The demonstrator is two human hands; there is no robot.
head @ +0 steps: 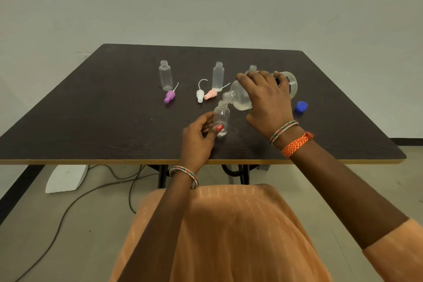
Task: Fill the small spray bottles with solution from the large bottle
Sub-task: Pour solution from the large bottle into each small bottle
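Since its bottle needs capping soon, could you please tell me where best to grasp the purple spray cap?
Pinch the purple spray cap across its wider body from above: it lies on its side on the table, its thin tube pointing toward the far-left bottle.

The clear large bottle [240, 96] is lying tipped, mouth over an upright small spray bottle [221, 119]; two open ones [165, 75] [218, 76] are standing behind.

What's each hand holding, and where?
Right hand: large bottle, by its body, tilted. Left hand: small bottle, near its base.
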